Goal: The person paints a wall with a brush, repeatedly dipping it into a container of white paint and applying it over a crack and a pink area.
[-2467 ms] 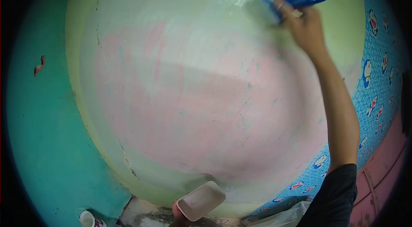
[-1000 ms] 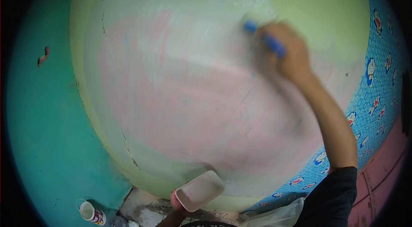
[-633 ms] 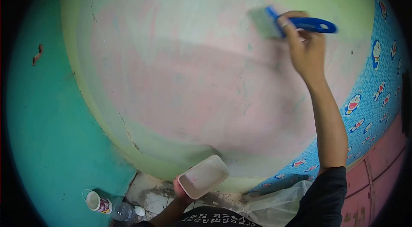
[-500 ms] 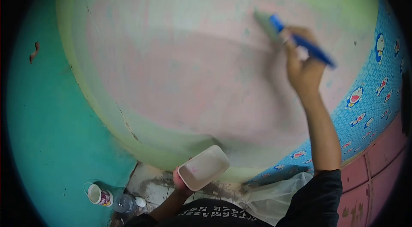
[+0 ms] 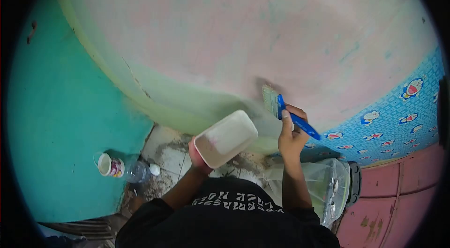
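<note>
In my right hand is a paintbrush with a blue handle, gripped between thumb and fingers. Its pale, paint-coated bristles point up and left, close in front of the wall, which is coated in patchy pink, white and pale green. My left hand is wrapped round the left side of a white rectangular plastic tub, tilted so its inside shows. A pinkish smear marks the tub's inner surface. The brush is to the right of the tub, apart from it.
At lower left stand a small white pail and a clear plastic bottle by the teal wall. Clear plastic sheeting covers something at right, beside a pink panel. Blue cartoon wallpaper borders the painted wall. Dirty floor tiles show below.
My right hand has brought the brush down and left from high on the wall to near the tub. The view has tipped downward. My left hand keeps hold of the tub.
</note>
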A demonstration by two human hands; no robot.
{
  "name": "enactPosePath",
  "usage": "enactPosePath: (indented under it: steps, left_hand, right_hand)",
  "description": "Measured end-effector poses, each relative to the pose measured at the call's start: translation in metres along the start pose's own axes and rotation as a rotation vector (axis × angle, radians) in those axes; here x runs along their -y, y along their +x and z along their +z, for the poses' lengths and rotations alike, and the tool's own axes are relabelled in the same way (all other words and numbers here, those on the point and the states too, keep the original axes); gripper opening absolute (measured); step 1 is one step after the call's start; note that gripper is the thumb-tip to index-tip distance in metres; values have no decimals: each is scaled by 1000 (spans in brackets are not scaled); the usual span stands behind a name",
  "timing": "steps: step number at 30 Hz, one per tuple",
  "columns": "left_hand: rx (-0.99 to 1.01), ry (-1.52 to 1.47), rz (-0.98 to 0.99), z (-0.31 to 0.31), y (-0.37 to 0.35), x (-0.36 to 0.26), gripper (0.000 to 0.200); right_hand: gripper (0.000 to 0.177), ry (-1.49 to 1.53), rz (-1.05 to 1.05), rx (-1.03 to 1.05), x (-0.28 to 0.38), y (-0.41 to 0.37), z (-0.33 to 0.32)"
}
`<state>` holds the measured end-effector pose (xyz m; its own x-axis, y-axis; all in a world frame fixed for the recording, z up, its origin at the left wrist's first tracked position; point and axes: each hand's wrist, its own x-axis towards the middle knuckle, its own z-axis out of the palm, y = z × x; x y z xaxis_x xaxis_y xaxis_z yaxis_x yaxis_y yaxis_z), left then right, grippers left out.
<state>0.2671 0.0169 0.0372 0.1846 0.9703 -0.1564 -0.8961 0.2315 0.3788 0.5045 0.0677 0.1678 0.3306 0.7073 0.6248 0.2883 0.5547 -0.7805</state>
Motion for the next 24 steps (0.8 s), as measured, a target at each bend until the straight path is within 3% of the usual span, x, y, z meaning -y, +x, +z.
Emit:
enactPosePath:
  steps: [3,10,17,20,24]
  left_hand:
    - [26,19,16,-2,0,8,74]
    - [71,-65,-34,-9,3,21,74]
    - [21,-51,-175,-9,8,-1,73]
    - [72,-81,-241,-10,10,-22,89]
    - [99,-85,-229,-22,10,-54,83]
  right_hand:
    - [10,221,199,-37,5,-23,-15]
    - [14,305,277,84,20,-50,-15]
    - [16,286,420,198,17,-83,10]
    - [15,257,458,223,19,-90,32]
    - [15,165,415,291,22,-98,60]
